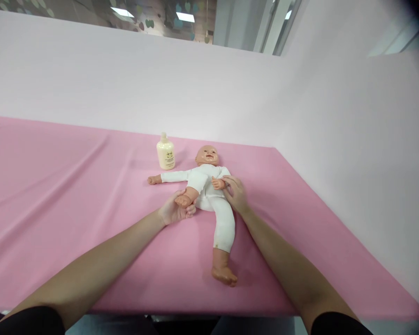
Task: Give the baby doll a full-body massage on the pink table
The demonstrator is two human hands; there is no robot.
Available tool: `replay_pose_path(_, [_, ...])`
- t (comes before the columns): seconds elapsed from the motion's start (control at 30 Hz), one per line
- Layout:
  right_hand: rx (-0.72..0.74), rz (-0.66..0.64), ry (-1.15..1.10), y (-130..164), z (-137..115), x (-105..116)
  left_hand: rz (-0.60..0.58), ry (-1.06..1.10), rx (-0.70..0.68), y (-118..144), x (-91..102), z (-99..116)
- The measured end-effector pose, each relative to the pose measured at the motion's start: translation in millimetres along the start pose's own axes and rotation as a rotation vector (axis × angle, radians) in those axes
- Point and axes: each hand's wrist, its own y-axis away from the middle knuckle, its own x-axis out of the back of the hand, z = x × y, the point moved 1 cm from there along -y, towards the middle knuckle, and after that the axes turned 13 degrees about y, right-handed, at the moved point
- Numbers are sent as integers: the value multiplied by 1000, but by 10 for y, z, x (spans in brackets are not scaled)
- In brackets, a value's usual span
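Observation:
A baby doll (208,186) with a white cloth body lies on its back on the pink-covered table (101,195), head toward the wall. My left hand (174,209) is closed around the doll's raised, bent leg near the foot (183,200). At the other side, my right hand (236,193) holds the doll's bent arm at the wrist, by its small hand (218,183). The doll's other leg (225,228) lies stretched toward me, and its other arm (174,176) reaches out to the left.
A cream-coloured lotion bottle (166,154) stands upright left of the doll's head. Behind the table rises a white wall (132,83) with a window above it; another white wall (349,139) borders the right edge. The pink cover has creases at the left.

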Motion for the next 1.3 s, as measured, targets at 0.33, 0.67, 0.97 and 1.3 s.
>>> replay_pose_path(0.33, [85,-82,117,-17,-41,14,67,0,-25,5,-83,-42])
replay_pose_path(0.67, [-325,79,-250,-14,54,-13,-269,-357,226,121,92,-77])
replay_pose_path(0.97, [-1012,413,-651,-19,447,53,-426,-737,449,230,69,-81])
replay_pose_path(1.3, [-1152,405,-785,37,590,6,-302,-570,473,214,45,-73])
